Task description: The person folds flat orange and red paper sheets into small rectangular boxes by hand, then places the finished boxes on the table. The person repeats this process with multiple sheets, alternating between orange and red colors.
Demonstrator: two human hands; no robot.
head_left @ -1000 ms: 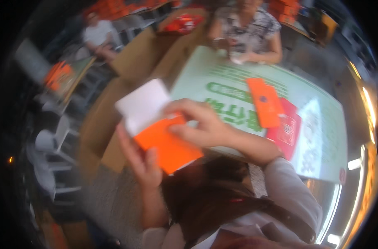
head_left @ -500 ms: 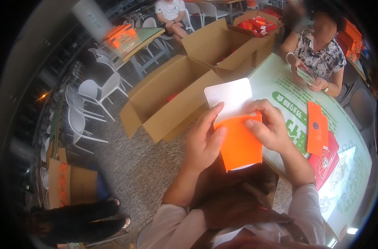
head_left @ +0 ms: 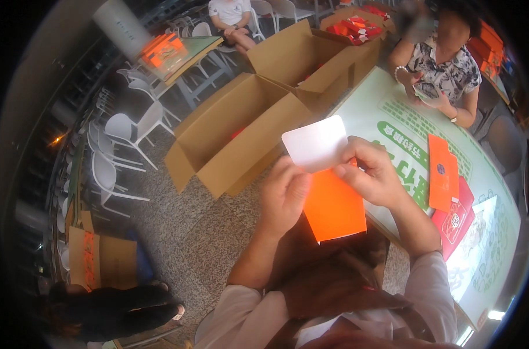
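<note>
In front of my lap I hold an orange paper packet [head_left: 336,205], its white-lined top flap [head_left: 315,143] raised. At the upper left corner, beside the flap's fold, my left hand [head_left: 286,189] pinches it between curled fingers and thumb. My right hand [head_left: 372,173] grips the upper right corner, thumb on the orange front and fingers at the flap's edge. The fingertips behind the paper are hidden. Along the packet's lower edge a dark gap and a thin pale strip show.
Right of me stands a printed table [head_left: 407,116] bearing flat orange packets [head_left: 442,168] and a red packet [head_left: 457,218]. Across it sits a person [head_left: 444,64] holding a small card-like item. Open cardboard boxes [head_left: 232,136] stand ahead on the floor, with white chairs [head_left: 133,125] to the left.
My left hand has moved up to the fold, its thumb now at the packet's upper left corner. The flap tilts differently, and my right thumb has shifted up toward the fold.
</note>
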